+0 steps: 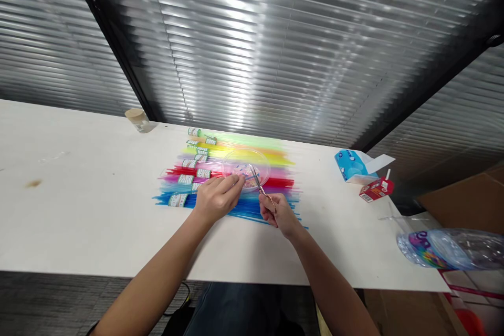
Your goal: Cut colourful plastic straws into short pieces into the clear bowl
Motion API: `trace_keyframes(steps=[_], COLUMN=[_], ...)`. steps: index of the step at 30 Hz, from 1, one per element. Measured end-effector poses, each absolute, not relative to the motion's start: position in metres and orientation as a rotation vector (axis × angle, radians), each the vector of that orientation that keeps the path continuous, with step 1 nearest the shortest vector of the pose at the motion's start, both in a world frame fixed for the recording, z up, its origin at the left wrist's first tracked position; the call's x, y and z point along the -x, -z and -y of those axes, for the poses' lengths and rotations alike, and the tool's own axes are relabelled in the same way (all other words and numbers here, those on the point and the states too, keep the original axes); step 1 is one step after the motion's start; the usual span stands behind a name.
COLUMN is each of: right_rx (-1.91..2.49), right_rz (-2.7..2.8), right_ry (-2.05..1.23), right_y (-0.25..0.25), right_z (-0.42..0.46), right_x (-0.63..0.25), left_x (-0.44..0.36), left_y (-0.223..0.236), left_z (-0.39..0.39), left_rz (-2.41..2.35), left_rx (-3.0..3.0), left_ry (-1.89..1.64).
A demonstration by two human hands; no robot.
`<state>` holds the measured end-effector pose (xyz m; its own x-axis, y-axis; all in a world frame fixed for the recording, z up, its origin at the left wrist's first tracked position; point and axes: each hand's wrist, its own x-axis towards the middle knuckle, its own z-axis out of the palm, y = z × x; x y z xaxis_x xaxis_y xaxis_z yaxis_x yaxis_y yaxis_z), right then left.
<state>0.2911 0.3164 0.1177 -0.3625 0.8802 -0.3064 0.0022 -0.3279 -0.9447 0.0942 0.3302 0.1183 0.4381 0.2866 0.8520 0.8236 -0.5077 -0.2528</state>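
Observation:
My right hand (277,212) grips a pair of scissors (263,192) by the handles, blades pointing up and away over a clear plastic bowl (226,160). The blades look slightly apart. My left hand (220,195) is closed in a pinch at the bowl's near left rim, on what looks like a thin blue straw (251,176) reaching toward the blades. Small coloured pieces (249,182) lie in the bowl. Around and beneath it spread bundles of thin straws in green, yellow, pink, red and blue (246,211), with paper bands (178,200) at their left ends.
At the back left of the white table (79,210) stands a clear cup with a tan lid (136,116). On the right are a blue tissue box (349,166), a red carton (376,190) and a large clear plastic bottle (452,249). Window blinds (244,52) rise behind.

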Motion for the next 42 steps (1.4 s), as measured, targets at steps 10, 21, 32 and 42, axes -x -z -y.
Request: trace_keyframes(steps=[10, 21, 32, 42], right_rx=[1.214, 1.217, 1.173, 1.204], right_rz=[1.314, 1.266, 1.354, 1.319], right_ry=[-1.718, -1.714, -1.773, -1.764], right_y=[-0.1118, -0.1125, -0.1082, -0.1093], right_z=[-0.3185, -0.3173, -0.3157, -0.3164], right_x=[-0.2929, -0.2926, -0.2929, -0.2913], left_x=[-0.0934, -0.0943, -0.0978, -0.0989], left_y=[-0.1189, -0.1237, -0.1226, -0.1241], left_z=[-0.33, -0.3288, -0.3283, -0.327], left_rz=[0.951, 0.999, 0.962, 0.936], left_rx=[2.017, 1.986, 2.002, 2.02], left_ry=[0.995, 0.993, 1.017, 1.012])
